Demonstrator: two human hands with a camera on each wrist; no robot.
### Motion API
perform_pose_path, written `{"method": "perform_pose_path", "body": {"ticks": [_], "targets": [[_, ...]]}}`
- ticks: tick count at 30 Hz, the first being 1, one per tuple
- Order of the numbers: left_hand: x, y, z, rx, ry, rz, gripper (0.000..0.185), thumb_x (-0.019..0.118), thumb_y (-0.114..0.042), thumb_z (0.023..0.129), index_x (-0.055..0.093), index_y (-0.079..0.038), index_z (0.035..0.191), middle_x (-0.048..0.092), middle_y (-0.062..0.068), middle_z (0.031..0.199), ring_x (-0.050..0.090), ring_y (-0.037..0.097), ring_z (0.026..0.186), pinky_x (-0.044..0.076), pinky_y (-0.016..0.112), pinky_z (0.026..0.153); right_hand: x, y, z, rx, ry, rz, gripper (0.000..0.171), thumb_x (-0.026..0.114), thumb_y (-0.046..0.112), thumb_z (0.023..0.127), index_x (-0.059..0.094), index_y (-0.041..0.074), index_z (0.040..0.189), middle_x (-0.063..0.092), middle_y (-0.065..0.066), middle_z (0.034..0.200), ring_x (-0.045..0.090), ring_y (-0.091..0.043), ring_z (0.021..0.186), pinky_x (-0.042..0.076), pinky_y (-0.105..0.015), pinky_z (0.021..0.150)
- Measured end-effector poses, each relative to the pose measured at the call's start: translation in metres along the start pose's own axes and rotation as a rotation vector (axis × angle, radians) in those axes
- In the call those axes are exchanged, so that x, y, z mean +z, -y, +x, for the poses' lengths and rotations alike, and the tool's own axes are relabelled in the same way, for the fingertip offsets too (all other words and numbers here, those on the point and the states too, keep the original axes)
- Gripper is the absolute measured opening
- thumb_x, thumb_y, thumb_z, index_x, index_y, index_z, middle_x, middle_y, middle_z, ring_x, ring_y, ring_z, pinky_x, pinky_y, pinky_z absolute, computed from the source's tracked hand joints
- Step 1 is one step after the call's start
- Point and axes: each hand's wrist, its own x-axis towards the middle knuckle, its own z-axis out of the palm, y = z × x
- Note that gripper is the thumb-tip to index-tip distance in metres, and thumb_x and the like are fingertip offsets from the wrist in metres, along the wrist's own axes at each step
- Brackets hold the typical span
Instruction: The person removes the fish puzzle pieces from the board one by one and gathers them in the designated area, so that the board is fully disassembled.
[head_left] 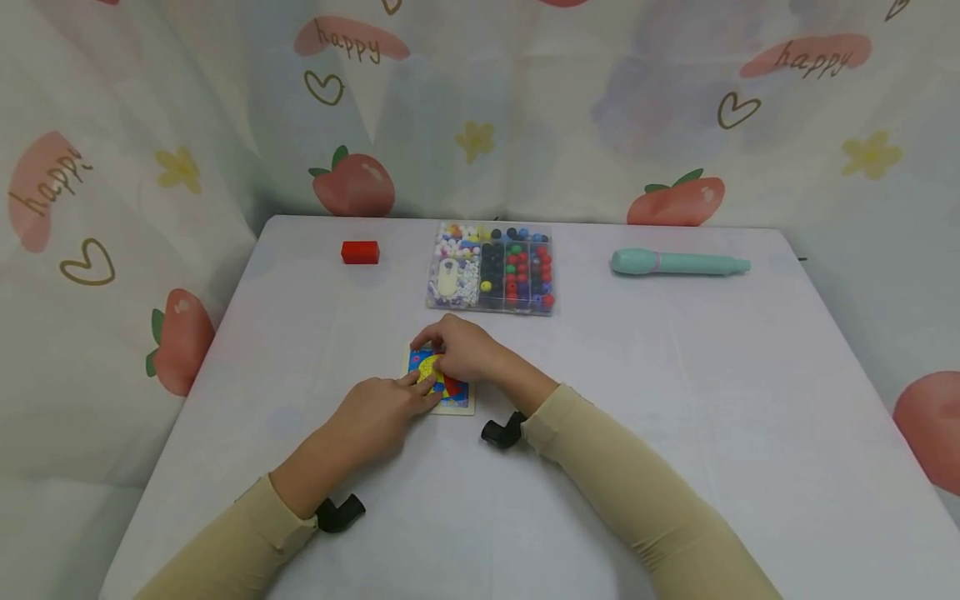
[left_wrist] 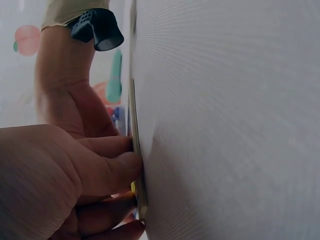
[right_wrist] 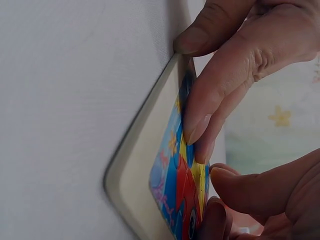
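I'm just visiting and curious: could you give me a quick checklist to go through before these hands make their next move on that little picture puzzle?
1. Picture puzzle resting on the table: ok.
2. Left hand touching the puzzle: ok, fingers over its face.
3. Right hand touching the puzzle: ok.
4. Every piece seated: cannot tell, the hands cover part of it.
5. Whole picture in plain sight: not ok, same reason.
6. Bead box apart from the puzzle: ok.

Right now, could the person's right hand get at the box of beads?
Probably yes: the bead box lies just beyond the right hand and nothing visible stands between them, though that hand is on the puzzle and would leave it first.
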Motion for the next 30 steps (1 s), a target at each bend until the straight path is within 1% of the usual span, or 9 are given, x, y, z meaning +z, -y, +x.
{"method": "perform_pose_path", "body": {"ticks": [4,7,9,10,14,16,21,25,30], "targets": [[0.0007,0.0005,0.0005,-0.001,0.0,-0.001,0.053,0.077,-0.016,0.089,0.065,-0.031,0.139,0.063,-0.002,0.145,0.065,0.022,0.129,0.063,0.04,0.076,0.001,0.0004,0.0004,0.006,-0.001,-0.012,0.045,0.067,0.002,0.088,0.072,0.024,0.126,0.063,-0.007,0.121,0.059,-0.021,0.109,0.053,-0.042,0.099],[-0.0002,0.0006,0.0001,0.007,0.003,0.002,0.054,0.075,-0.014,0.089,0.065,-0.032,0.139,0.062,-0.002,0.146,0.069,0.025,0.124,0.061,0.038,0.068,0.0022,0.0022,-0.0002,0.003,0.009,-0.014,0.04,0.068,0.001,0.085,0.075,0.023,0.118,0.062,-0.006,0.12,0.058,-0.02,0.105,0.053,-0.04,0.095],[-0.0018,0.0005,-0.0002,0.007,0.007,0.007,0.055,0.074,-0.012,0.089,0.065,-0.032,0.14,0.061,-0.002,0.147,0.07,0.026,0.121,0.06,0.037,0.065,0.0032,0.0035,-0.0011,0.004,0.01,-0.019,0.041,0.067,0.001,0.085,0.074,0.023,0.119,0.061,-0.006,0.118,0.058,-0.021,0.101,0.053,-0.039,0.091],[-0.0025,0.0004,-0.0003,0.008,0.011,0.008,0.055,0.074,-0.012,0.089,0.065,-0.032,0.14,0.061,-0.002,0.147,0.07,0.027,0.121,0.06,0.037,0.065,0.0037,0.0039,-0.0017,0.005,0.007,-0.022,0.043,0.067,0.001,0.085,0.073,0.023,0.12,0.06,-0.006,0.117,0.058,-0.021,0.099,0.052,-0.038,0.089],[-0.0049,-0.0001,0.0002,0.006,0.019,0.006,0.054,0.075,-0.014,0.089,0.065,-0.031,0.14,0.063,-0.001,0.146,0.067,0.025,0.126,0.063,0.042,0.076,0.0055,0.0032,-0.0045,0.021,-0.027,-0.032,0.054,0.063,-0.001,0.086,0.069,0.025,0.133,0.059,-0.005,0.115,0.057,-0.019,0.097,0.051,-0.033,0.085],[-0.005,-0.0003,0.0004,0.007,0.019,0.004,0.053,0.075,-0.015,0.09,0.065,-0.03,0.139,0.064,-0.001,0.144,0.067,0.025,0.128,0.063,0.043,0.079,0.0063,0.0019,-0.0052,0.022,-0.04,-0.026,0.055,0.062,-0.003,0.087,0.07,0.025,0.133,0.059,-0.005,0.115,0.058,-0.018,0.098,0.051,-0.032,0.084],[-0.0041,-0.0006,0.0007,0.011,0.01,0.011,0.05,0.072,-0.014,0.092,0.066,-0.03,0.138,0.065,0.0,0.143,0.067,0.025,0.127,0.063,0.043,0.077,0.0074,0.0002,-0.0052,0.003,-0.043,-0.015,0.055,0.058,-0.005,0.087,0.071,0.024,0.133,0.061,-0.006,0.118,0.059,-0.019,0.101,0.05,-0.031,0.084],[-0.0039,-0.0013,0.0007,0.008,0.009,0.007,0.05,0.072,-0.014,0.093,0.065,-0.03,0.139,0.064,-0.001,0.144,0.065,0.024,0.13,0.063,0.043,0.079,0.0064,0.001,-0.0045,0.012,-0.035,0.0,0.057,0.058,-0.006,0.085,0.071,0.023,0.133,0.061,-0.008,0.119,0.059,-0.019,0.102,0.051,-0.031,0.085],[-0.0031,-0.0016,0.0002,0.002,0.005,0.007,0.052,0.073,-0.013,0.091,0.065,-0.03,0.14,0.063,-0.002,0.146,0.066,0.024,0.129,0.063,0.043,0.076,0.0038,0.0045,-0.0043,0.006,-0.021,0.001,0.053,0.063,-0.004,0.085,0.072,0.021,0.131,0.061,-0.009,0.114,0.058,-0.02,0.099,0.052,-0.033,0.083]]}}
